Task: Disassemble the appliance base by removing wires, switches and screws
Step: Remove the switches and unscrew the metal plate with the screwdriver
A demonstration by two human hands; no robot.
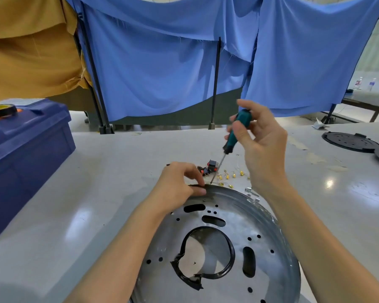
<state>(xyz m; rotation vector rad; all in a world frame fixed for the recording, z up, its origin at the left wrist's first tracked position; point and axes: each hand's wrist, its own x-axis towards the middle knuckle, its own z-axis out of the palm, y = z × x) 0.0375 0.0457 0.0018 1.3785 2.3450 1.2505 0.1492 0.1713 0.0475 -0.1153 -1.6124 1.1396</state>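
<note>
Head view shows the appliance base (260, 226) – a round, dull-shiny metal disc pierced with holes and oblong slots, a black rubbery ring (230, 254) edging its centre opening – lying flat on the glossy pale table (96, 182). The left hand (179, 182) pinches the far rim. The right hand (263, 141), raised, grips a teal-handled screwdriver (230, 142), tilted, its tip at the rim beside the left fingers. Red-black switches (210, 167) and small screws (251, 192) lie just beyond the rim.

A blue bin (26, 149) sits at the table's (96, 193) left edge, a tape roll (0, 110) on its lid. A black disc (350, 142) lies near the right edge. Blue cloth (162, 62) hangs behind.
</note>
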